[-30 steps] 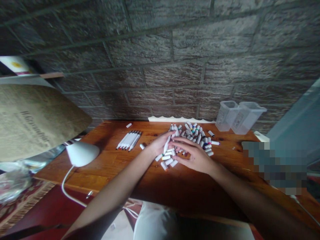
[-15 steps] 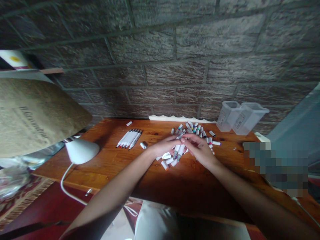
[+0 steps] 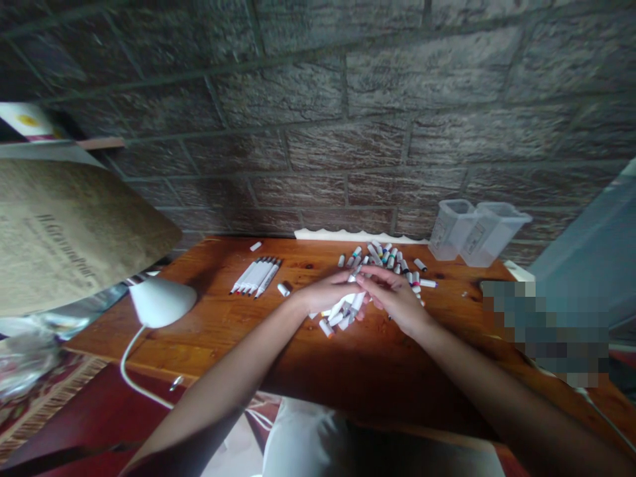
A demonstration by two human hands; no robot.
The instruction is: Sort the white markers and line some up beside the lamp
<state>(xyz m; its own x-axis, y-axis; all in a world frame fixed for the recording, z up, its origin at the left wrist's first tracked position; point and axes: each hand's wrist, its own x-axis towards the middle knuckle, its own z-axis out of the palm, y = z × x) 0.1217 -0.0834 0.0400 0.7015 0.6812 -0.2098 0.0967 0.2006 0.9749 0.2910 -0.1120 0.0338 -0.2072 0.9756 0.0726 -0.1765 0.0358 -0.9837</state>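
Over the heap of loose white markers and caps (image 3: 375, 254), my two hands come together. My left hand (image 3: 332, 293) is closed around white markers (image 3: 356, 302) with greyish ends. From the other side, the fingers of my right hand (image 3: 393, 294) are bent onto the same markers near their upper ends. How many markers each hand grips is hidden by the fingers. White pieces lie just below the hands, one with an orange end (image 3: 326, 328). To the left, several white markers (image 3: 256, 277) with dark tips lie side by side in a row.
A single cap (image 3: 283, 289) lies between the row and my left hand. Two clear plastic containers (image 3: 484, 238) stand at the back right. A lamp with a white base (image 3: 161, 301) and large shade (image 3: 79, 238) stands left. A brick wall (image 3: 318, 152) rises behind the wooden desk (image 3: 218, 338).
The markers between my hands have tilted and shifted slightly, and my right fingers have moved a little around them. The row on the left is unchanged.
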